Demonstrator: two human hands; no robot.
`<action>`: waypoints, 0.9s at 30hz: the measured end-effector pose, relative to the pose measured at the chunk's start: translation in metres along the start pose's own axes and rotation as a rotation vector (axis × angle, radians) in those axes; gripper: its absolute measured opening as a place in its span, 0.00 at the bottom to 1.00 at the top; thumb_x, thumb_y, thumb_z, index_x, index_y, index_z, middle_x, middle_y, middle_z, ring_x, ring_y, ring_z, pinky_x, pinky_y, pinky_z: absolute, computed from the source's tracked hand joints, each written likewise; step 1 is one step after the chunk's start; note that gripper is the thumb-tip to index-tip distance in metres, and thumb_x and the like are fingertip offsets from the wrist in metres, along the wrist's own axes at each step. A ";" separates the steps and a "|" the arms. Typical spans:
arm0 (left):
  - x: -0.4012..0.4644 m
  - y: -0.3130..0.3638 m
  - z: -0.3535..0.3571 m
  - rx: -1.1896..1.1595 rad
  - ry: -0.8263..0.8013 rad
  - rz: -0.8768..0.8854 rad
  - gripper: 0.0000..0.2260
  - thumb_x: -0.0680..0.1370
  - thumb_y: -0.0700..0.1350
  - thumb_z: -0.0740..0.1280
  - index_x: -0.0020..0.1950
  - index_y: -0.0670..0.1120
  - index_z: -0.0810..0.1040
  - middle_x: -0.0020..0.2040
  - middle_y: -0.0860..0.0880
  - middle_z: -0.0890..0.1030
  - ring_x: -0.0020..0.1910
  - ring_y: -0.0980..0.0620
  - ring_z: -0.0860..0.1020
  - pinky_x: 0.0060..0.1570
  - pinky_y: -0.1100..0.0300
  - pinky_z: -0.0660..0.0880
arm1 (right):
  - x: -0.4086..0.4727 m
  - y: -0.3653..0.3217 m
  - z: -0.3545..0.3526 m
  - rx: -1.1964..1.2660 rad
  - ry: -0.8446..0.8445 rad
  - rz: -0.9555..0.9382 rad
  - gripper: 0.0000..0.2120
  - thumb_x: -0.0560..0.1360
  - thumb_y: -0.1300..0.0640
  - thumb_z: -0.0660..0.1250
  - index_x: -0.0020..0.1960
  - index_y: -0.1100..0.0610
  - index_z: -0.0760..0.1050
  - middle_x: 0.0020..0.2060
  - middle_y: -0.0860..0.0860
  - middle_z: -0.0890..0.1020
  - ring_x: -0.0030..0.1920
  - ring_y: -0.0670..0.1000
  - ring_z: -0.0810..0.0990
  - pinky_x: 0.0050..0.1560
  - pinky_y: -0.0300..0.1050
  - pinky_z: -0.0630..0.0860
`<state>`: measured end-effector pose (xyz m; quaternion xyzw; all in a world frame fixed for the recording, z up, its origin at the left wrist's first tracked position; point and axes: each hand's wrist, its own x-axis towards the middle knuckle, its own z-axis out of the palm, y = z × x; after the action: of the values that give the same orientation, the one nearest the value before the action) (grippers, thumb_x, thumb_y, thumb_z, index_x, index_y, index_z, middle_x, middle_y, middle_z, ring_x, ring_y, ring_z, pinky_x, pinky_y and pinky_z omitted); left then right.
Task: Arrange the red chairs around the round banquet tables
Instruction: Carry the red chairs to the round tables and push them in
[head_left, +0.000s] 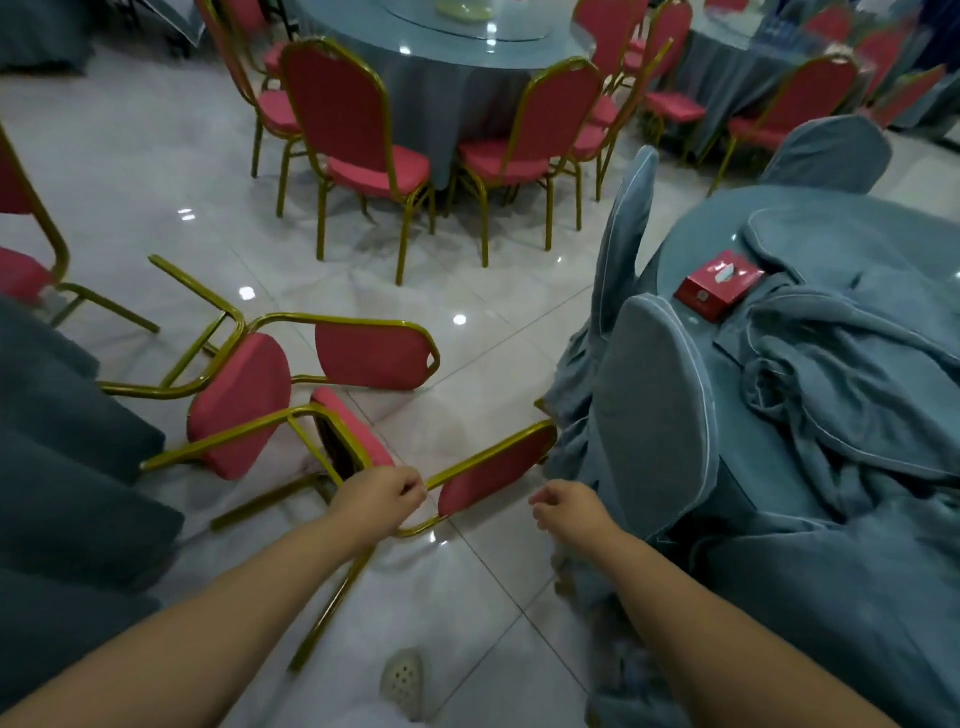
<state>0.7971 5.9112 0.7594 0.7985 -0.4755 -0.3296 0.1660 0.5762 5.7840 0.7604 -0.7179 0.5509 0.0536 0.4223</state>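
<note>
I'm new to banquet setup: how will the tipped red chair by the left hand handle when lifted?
The red padded chair with a gold metal frame is probably stiff, given its welded tubes. The left hand grips one backrest edge, so it may swing. Legs could slide on glossy tiles.

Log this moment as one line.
left hand: grips tipped chair frame | right hand: empty, loosely curled | second chair: on floor

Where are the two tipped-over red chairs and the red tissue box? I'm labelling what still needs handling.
Nearer tipped chair (493, 473): head view, on its red backrest pad.
Farther tipped chair (371, 356): head view, on its red backrest.
Red tissue box (719, 283): head view, on its top face.
</note>
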 end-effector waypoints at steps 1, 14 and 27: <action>0.016 0.003 -0.006 0.027 0.002 0.004 0.11 0.78 0.50 0.62 0.40 0.47 0.78 0.36 0.49 0.81 0.38 0.51 0.78 0.38 0.53 0.75 | 0.012 -0.005 -0.006 0.006 0.004 -0.002 0.06 0.77 0.61 0.62 0.52 0.58 0.77 0.43 0.52 0.80 0.50 0.53 0.81 0.51 0.45 0.77; 0.185 0.051 -0.022 0.024 0.043 -0.094 0.07 0.79 0.47 0.62 0.47 0.49 0.80 0.35 0.56 0.76 0.35 0.57 0.73 0.31 0.62 0.66 | 0.185 -0.010 -0.089 -0.092 -0.157 -0.017 0.11 0.76 0.62 0.62 0.38 0.49 0.74 0.39 0.49 0.79 0.46 0.53 0.80 0.49 0.47 0.79; 0.315 0.028 0.064 -0.248 0.013 -0.418 0.03 0.76 0.46 0.67 0.49 0.51 0.78 0.43 0.54 0.78 0.45 0.54 0.77 0.37 0.63 0.68 | 0.361 0.031 -0.080 -0.293 -0.332 0.084 0.14 0.75 0.61 0.63 0.33 0.49 0.69 0.36 0.49 0.76 0.45 0.52 0.77 0.47 0.44 0.74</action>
<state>0.8395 5.6273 0.6132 0.8551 -0.2549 -0.4076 0.1941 0.6587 5.4604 0.5984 -0.7294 0.4895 0.2678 0.3958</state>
